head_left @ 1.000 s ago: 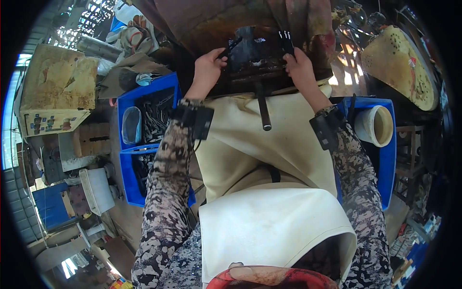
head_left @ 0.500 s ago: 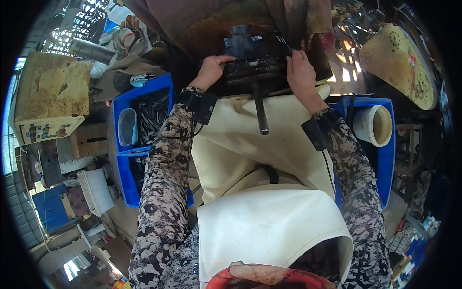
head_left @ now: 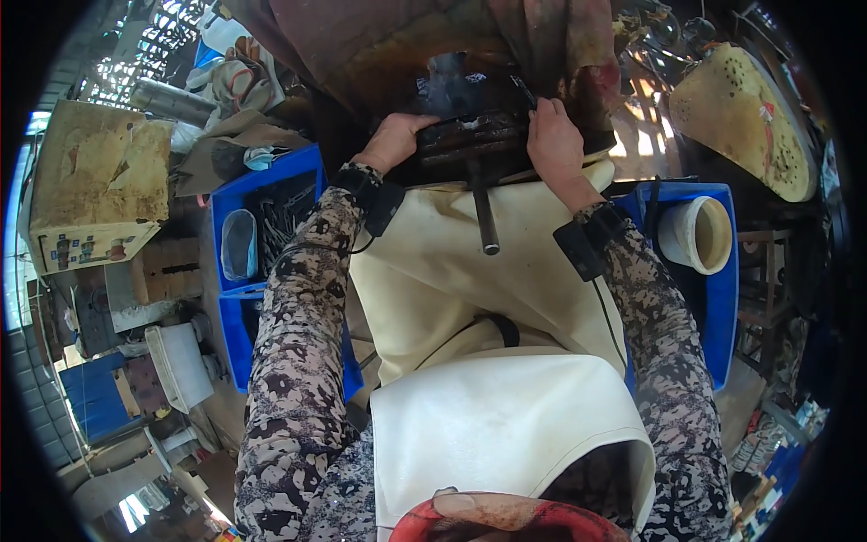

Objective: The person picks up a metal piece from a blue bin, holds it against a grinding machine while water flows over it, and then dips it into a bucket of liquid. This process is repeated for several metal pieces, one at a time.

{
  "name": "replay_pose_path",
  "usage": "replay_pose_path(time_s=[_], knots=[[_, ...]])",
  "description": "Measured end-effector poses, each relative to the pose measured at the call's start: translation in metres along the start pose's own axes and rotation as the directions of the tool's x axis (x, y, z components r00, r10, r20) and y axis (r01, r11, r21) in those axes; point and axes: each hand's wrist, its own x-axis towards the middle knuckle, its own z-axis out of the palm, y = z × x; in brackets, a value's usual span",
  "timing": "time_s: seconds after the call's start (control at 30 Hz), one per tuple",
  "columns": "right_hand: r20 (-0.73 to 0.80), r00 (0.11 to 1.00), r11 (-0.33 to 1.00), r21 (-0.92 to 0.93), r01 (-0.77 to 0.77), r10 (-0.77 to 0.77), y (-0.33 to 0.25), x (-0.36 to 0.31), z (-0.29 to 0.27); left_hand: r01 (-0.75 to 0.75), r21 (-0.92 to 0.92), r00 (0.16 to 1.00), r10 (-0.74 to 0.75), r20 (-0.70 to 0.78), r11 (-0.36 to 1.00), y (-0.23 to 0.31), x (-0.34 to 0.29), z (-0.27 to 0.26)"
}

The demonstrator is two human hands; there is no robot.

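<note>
A dark, greasy machine fixture (head_left: pixel 474 135) stands in front of me, with a round bar handle (head_left: pixel 485 212) pointing toward my lap. At its left side is my left hand (head_left: pixel 390 143), fingers closed and their tips against the fixture's edge; whatever they pinch is hidden. My right hand (head_left: pixel 556 144) is closed at the right side, around the near end of a slim dark metal piece (head_left: pixel 521 88). Behind the fixture rises a greyish metal block (head_left: pixel 447 81), partly blurred by haze or glare.
Blue bins flank my legs: the left bin (head_left: pixel 271 167) holds many slender metal parts, the right bin (head_left: pixel 722 298) a cream bucket (head_left: pixel 700 235). A pale apron (head_left: pixel 506 406) covers my lap. Brown cloth (head_left: pixel 379 27) drapes behind the fixture. A stained box (head_left: pixel 95 176) stands far left.
My right hand and the slim metal piece have shifted slightly left, closer to the fixture. My left hand stays at its side of the fixture. The whole view has moved a little.
</note>
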Motion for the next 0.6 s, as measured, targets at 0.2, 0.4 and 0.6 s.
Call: replay_pose_path(time_s=[0.2, 0.4, 0.6], knots=[[0.011, 1.000, 1.000, -0.021, -0.007, 0.007, -0.001, 0.001, 0.001, 0.042, 0.009, 0.999, -0.043, 0.022, 0.999, 0.013, -0.003, -0.005], [-0.008, 1.000, 1.000, -0.011, -0.012, 0.012, 0.002, -0.001, 0.003, 0.114, 0.160, 0.993, -0.112, -0.023, 0.981, 0.055, -0.022, -0.032], [-0.014, 1.000, 1.000, -0.008, -0.017, 0.017, 0.001, 0.000, 0.005, -0.255, 0.249, 0.961, 0.272, -0.037, 0.934, 0.158, -0.072, -0.022]])
